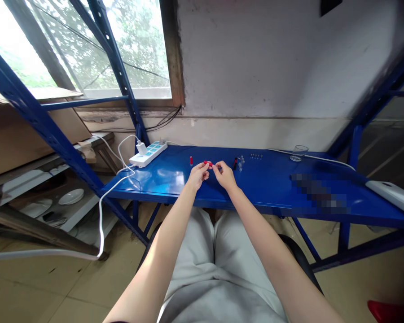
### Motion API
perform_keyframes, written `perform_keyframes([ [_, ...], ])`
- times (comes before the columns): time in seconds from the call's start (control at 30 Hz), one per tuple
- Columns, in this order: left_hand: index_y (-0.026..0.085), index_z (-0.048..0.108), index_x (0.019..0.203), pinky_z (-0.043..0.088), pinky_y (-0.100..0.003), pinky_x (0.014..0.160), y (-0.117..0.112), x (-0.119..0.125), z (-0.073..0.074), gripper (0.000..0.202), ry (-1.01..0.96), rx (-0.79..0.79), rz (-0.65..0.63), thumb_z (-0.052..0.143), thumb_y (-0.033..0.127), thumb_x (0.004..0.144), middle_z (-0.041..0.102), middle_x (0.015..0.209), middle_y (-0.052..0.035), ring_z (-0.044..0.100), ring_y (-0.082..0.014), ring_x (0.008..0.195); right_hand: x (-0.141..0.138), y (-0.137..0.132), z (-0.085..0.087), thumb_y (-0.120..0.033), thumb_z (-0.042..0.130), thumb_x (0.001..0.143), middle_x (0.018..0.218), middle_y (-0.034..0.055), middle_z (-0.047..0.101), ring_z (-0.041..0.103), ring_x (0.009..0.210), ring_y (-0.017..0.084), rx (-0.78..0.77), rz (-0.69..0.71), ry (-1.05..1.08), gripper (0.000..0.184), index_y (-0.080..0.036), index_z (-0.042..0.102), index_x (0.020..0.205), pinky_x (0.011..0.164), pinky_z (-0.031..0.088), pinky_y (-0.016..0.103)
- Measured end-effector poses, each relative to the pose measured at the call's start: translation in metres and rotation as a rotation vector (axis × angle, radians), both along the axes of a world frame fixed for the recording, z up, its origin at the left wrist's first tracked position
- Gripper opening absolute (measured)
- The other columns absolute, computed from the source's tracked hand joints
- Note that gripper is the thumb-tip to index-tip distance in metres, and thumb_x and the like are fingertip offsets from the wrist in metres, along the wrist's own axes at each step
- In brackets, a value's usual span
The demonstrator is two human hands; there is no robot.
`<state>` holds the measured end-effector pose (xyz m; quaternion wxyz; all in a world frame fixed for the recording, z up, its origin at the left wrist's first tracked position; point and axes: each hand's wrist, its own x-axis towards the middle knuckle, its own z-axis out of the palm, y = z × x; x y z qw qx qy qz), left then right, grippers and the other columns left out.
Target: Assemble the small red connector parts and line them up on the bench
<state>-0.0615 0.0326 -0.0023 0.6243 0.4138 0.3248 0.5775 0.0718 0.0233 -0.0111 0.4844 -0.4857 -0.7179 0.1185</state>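
Over the front middle of the blue table, my left hand and my right hand meet fingertip to fingertip. Both are closed on a small red cylindrical piece, pinched between thumbs and fingers; its exact kind is too small to make out. A similar red piece with a pale lower end stands upright beyond my left hand. Just past my right hand are a dark piece with some red and several small clear pieces. Further right, several tiny metallic bits lie in rows.
A white power strip with a plugged-in charger sits at the table's left end, its cable hanging off the edge. A clear glass dish stands at the back right, near a blurred dark object. Blue uprights frame the table.
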Motion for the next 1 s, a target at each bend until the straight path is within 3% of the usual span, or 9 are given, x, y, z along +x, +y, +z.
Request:
perform_keyframes([
  [0.17,0.012,0.058,0.081,0.024,-0.015,0.034,0.003,-0.001,-0.002,0.029,-0.001,0.020,0.121,0.071,0.034,0.067,0.052,0.063,0.0031,0.041,-0.0006,0.039,0.000,0.001,-0.001,-0.040,0.041,0.085,0.076,0.0012,0.060,0.051,0.060,0.013,0.025,-0.003,-0.041,0.023,-0.021,0.053,0.083,0.057,0.036,0.023],
  [0.37,0.012,0.056,0.077,0.023,-0.015,0.033,0.002,-0.001,-0.001,0.032,0.022,0.038,0.164,0.072,0.037,0.064,0.050,0.062,0.0040,0.040,-0.0002,0.038,0.000,0.001,-0.002,-0.037,0.042,0.085,0.083,0.0029,0.062,0.053,0.063,0.014,0.011,-0.014,-0.081,0.024,-0.021,0.056,0.095,0.058,0.038,0.024],
  [0.53,0.014,0.049,0.072,0.020,-0.016,0.033,0.003,-0.005,-0.002,0.029,-0.015,0.051,0.444,0.065,0.039,0.072,0.044,0.055,0.0068,0.035,-0.0002,0.034,0.001,-0.002,0.001,-0.034,0.043,0.084,0.087,0.0054,0.057,0.053,0.072,0.015,0.103,-0.029,-0.131,0.021,-0.020,0.058,0.086,0.062,0.039,0.024],
  [0.63,0.015,0.049,0.073,0.022,-0.016,0.034,0.003,-0.006,-0.002,0.025,0.028,0.061,0.539,0.060,0.038,0.076,0.043,0.054,0.0069,0.034,-0.0007,0.034,0.000,-0.003,0.003,-0.034,0.041,0.085,0.083,0.0060,0.055,0.051,0.074,0.016,0.145,-0.041,-0.115,0.023,-0.019,0.058,0.086,0.064,0.040,0.025],
  [0.83,0.015,0.056,0.077,0.030,-0.016,0.040,-0.002,0.002,-0.004,0.021,0.311,0.203,0.537,0.061,0.035,0.074,0.054,0.060,0.0024,0.042,-0.0038,0.042,0.004,-0.006,0.009,-0.036,0.044,0.084,0.072,0.0041,0.059,0.053,0.068,0.016,0.109,-0.082,-0.023,0.023,-0.018,0.058,0.085,0.066,0.041,0.027],
  [1.0,0.016,0.061,0.080,0.035,-0.018,0.048,-0.003,0.010,-0.008,0.019,0.469,0.297,0.410,0.063,0.034,0.072,0.059,0.064,-0.0011,0.053,-0.0093,0.056,0.041,-0.012,0.015,-0.034,0.057,0.074,0.070,0.0038,0.066,0.060,0.066,0.016,-0.185,-0.131,-0.007,0.015,-0.019,0.059,0.076,0.062,0.043,0.027],
])
